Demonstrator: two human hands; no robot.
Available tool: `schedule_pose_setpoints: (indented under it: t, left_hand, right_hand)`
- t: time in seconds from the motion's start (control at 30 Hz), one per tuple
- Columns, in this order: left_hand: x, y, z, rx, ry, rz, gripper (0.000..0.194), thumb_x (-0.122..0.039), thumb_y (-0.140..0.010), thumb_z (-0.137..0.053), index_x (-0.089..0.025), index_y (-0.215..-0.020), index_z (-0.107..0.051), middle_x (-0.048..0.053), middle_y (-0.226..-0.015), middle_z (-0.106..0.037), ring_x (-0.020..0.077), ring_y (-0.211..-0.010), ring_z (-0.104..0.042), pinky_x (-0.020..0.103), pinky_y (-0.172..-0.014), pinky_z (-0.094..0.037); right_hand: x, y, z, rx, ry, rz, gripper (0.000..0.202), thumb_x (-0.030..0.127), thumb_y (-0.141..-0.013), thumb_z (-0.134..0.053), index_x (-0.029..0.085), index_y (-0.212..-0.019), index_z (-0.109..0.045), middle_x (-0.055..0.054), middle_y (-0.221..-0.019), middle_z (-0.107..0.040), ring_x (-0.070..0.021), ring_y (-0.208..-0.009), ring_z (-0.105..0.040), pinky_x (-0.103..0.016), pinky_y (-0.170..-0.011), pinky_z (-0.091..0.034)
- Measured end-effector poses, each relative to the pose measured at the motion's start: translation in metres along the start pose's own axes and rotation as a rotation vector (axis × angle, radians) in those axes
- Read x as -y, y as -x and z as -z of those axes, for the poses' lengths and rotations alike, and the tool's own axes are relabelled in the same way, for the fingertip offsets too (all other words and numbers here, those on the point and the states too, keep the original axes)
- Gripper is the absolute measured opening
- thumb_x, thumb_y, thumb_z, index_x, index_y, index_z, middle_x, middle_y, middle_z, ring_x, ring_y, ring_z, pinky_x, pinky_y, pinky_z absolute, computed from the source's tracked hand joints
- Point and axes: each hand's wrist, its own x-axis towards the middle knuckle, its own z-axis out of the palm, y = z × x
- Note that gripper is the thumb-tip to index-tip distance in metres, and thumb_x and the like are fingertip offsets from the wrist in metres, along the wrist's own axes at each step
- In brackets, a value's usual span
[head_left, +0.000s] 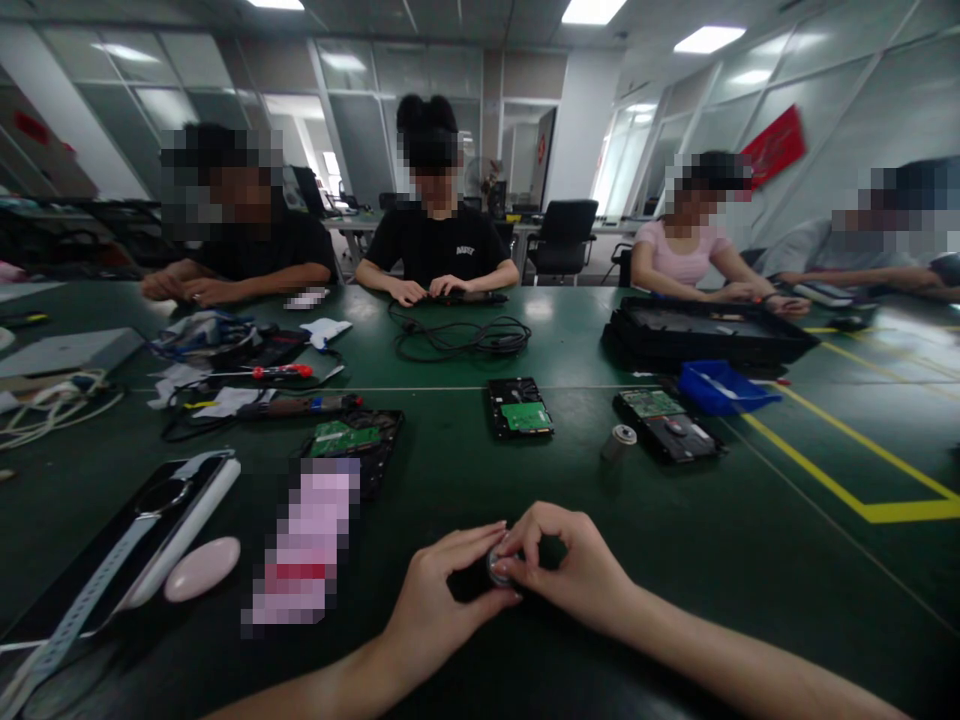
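A small round metal piece (495, 566), greyish and disc-like from above, sits between my two hands over the near part of the green table. My left hand (442, 583) curves around it from the left, fingers on the far side and thumb on the near side. From the right, my right hand (574, 560) pinches at its top with thumb and forefinger, which cover much of it. Its exact kind cannot be made out. Beyond the right hand stands a metal cylinder (621, 442). A hard drive (520, 408) with a green circuit board lies farther off.
More hard drives (673, 424) lie right and left, near a blue tray (727, 388). At left are a pink oval object (202, 570), a watch (161, 495), a screwdriver (281, 371) and cables. Several people sit across the table by a black case (705, 330).
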Motion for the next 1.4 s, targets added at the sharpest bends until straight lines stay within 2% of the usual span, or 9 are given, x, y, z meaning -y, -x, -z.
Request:
schedule_pose_setpoints:
  t: [0.23, 0.4, 0.5, 0.6, 0.73, 1.13, 1.2, 1.3, 1.4]
  left_hand:
    - [-0.004, -0.002, 0.001, 0.034, 0.007, 0.006, 0.046, -0.017, -0.067, -0.084, -0.027, -0.11, -0.072, 0.005, -0.118, -0.072, 0.0275, -0.11, -0.066, 0.043, -0.098, -0.052]
    - [-0.005, -0.003, 0.002, 0.039, -0.006, 0.018, 0.048, -0.02, -0.068, -0.084, -0.028, -0.113, -0.07, 0.006, -0.118, -0.072, 0.0283, -0.11, -0.066, 0.045, -0.098, -0.051]
    - [-0.005, -0.003, 0.001, 0.029, -0.01, 0.022, 0.048, -0.021, -0.067, -0.084, -0.027, -0.113, -0.071, 0.006, -0.118, -0.072, 0.0286, -0.11, -0.066, 0.046, -0.099, -0.051]
    - [-0.004, -0.003, 0.001, 0.032, 0.0, 0.017, 0.046, -0.02, -0.068, -0.084, -0.028, -0.112, -0.071, 0.005, -0.118, -0.072, 0.0278, -0.11, -0.066, 0.044, -0.098, -0.052]
    - [-0.003, -0.002, 0.001, 0.019, -0.01, 0.021, 0.047, -0.018, -0.066, -0.085, -0.027, -0.11, -0.072, 0.005, -0.117, -0.072, 0.0282, -0.109, -0.066, 0.044, -0.098, -0.051]
    - [-0.004, -0.003, 0.001, 0.032, 0.016, -0.003, 0.051, -0.015, -0.066, -0.085, -0.028, -0.113, -0.071, 0.004, -0.117, -0.072, 0.0272, -0.109, -0.066, 0.041, -0.097, -0.052]
    - [-0.003, -0.002, 0.001, 0.036, 0.008, -0.005, 0.049, -0.018, -0.067, -0.085, -0.027, -0.113, -0.071, 0.005, -0.118, -0.072, 0.0274, -0.109, -0.066, 0.042, -0.097, -0.052]
    - [-0.001, -0.001, 0.0, 0.022, -0.014, -0.002, 0.049, -0.022, -0.067, -0.085, -0.026, -0.113, -0.071, 0.007, -0.118, -0.072, 0.0287, -0.109, -0.066, 0.045, -0.098, -0.052]
    - [0.001, -0.001, 0.0, 0.02, -0.02, 0.005, 0.051, -0.022, -0.067, -0.085, -0.025, -0.115, -0.07, 0.007, -0.12, -0.071, 0.0288, -0.111, -0.066, 0.046, -0.101, -0.05]
  right_hand:
    - [0.002, -0.003, 0.002, 0.056, 0.077, 0.136, 0.026, 0.015, -0.084, -0.062, 0.021, -0.063, -0.048, -0.001, -0.08, -0.073, -0.0154, -0.077, -0.068, -0.03, -0.074, -0.052]
    - [0.009, -0.005, 0.021, -0.039, -0.088, -0.015, 0.03, 0.021, -0.085, -0.064, 0.021, -0.066, -0.041, -0.003, -0.079, -0.073, -0.0173, -0.077, -0.071, -0.029, -0.071, -0.055]
    - [0.012, -0.004, 0.029, -0.057, -0.066, -0.058, 0.024, 0.023, -0.084, -0.067, 0.021, -0.072, -0.046, -0.004, -0.085, -0.075, -0.0184, -0.082, -0.072, -0.031, -0.075, -0.056]
    - [0.009, -0.002, 0.024, 0.034, 0.097, 0.035, 0.017, 0.021, -0.08, -0.071, 0.021, -0.073, -0.057, -0.002, -0.089, -0.075, -0.0185, -0.085, -0.07, -0.032, -0.079, -0.053]
    - [0.002, -0.004, 0.01, 0.076, 0.25, 0.158, 0.022, 0.017, -0.08, -0.069, 0.021, -0.062, -0.057, 0.001, -0.073, -0.073, -0.0168, -0.073, -0.067, -0.03, -0.073, -0.05]
    - [0.011, -0.009, 0.009, 0.096, 0.288, 0.16, 0.03, 0.013, -0.087, -0.056, 0.021, -0.063, -0.041, -0.003, -0.079, -0.07, -0.0161, -0.075, -0.063, -0.029, -0.069, -0.049]
    - [0.015, -0.008, 0.017, 0.085, 0.231, 0.156, 0.03, 0.013, -0.086, -0.058, 0.021, -0.064, -0.039, -0.002, -0.081, -0.071, -0.0161, -0.076, -0.065, -0.029, -0.07, -0.05]
    - [0.018, 0.002, 0.042, 0.075, 0.164, 0.107, 0.03, 0.015, -0.086, -0.06, 0.021, -0.067, -0.039, -0.003, -0.086, -0.072, -0.0167, -0.08, -0.067, -0.029, -0.072, -0.053]
    - [0.008, 0.025, 0.074, 0.043, 0.138, -0.058, 0.028, 0.017, -0.089, -0.056, 0.022, -0.069, -0.038, -0.006, -0.093, -0.071, -0.0182, -0.088, -0.068, -0.031, -0.074, -0.056]
